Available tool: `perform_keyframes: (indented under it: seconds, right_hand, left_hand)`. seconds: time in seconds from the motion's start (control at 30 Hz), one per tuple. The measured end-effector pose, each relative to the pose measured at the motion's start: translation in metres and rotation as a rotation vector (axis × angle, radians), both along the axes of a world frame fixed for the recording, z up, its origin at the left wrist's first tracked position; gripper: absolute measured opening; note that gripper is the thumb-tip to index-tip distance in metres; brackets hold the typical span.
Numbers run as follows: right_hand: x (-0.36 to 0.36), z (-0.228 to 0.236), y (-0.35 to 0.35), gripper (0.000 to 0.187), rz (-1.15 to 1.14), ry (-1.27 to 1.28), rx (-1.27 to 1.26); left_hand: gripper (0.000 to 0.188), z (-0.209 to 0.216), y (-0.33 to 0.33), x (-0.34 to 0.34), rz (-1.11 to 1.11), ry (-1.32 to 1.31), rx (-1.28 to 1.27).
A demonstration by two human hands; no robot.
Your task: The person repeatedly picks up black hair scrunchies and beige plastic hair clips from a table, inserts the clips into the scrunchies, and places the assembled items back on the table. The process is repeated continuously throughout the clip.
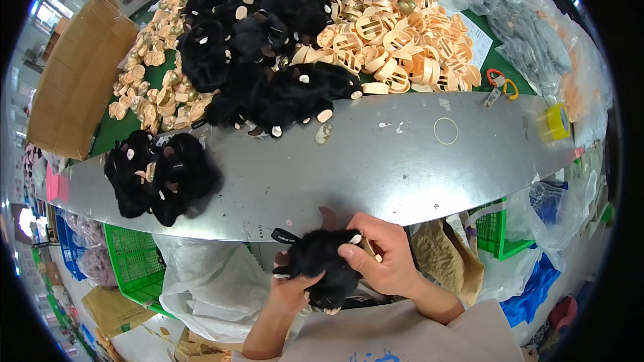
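A small black plush toy (325, 258) with pale paw tips, a brown ear-like flap and a black fabric tag is held in front of my body, just off the metal table edge. My left hand (293, 289) wraps around its lower left side, thumb pressed into the fur. On its upper right, my right hand (388, 255) is closed, thumb and fingers pinching the plush beside a pale paw. A tan piece shows between those fingers, too covered to make out. Part of the toy's underside is hidden.
The grey metal table (362, 161) carries more black plush toys (157, 174) at left and a larger plush pile (268, 97) behind. Beige plastic parts (396, 40) are heaped beyond. Scissors (502, 84) and yellow tape (557, 122) lie right. A green crate (134, 265) stands below.
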State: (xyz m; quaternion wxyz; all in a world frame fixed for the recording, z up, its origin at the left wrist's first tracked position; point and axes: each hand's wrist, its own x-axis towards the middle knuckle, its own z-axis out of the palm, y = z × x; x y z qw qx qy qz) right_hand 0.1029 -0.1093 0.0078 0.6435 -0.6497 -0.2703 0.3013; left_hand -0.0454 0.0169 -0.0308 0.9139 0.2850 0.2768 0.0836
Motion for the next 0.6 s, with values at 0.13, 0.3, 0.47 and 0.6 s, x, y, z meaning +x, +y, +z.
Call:
perform_keyframes:
  seconds: [0.13,0.3,0.47,0.6]
  right_hand:
    - [-0.001,-0.001,0.001,0.024,0.043,-0.002,0.023]
    - [-0.003,0.000,0.006,0.025,0.045,-0.065,0.006]
    - [-0.008,0.000,0.010,0.019,-0.035,-0.173,-0.035]
    - [-0.001,-0.014,0.002,0.030,-0.077,-0.136,0.106]
  left_hand:
    - [0.058,-0.005,0.005,-0.006,-0.079,-0.109,-0.130]
    - [0.062,0.002,0.002,0.005,-0.064,-0.148,-0.109]
    - [0.058,0.018,0.000,0.012,-0.012,0.035,0.218]
    - [0.053,0.037,-0.002,0.025,0.152,0.135,0.211]
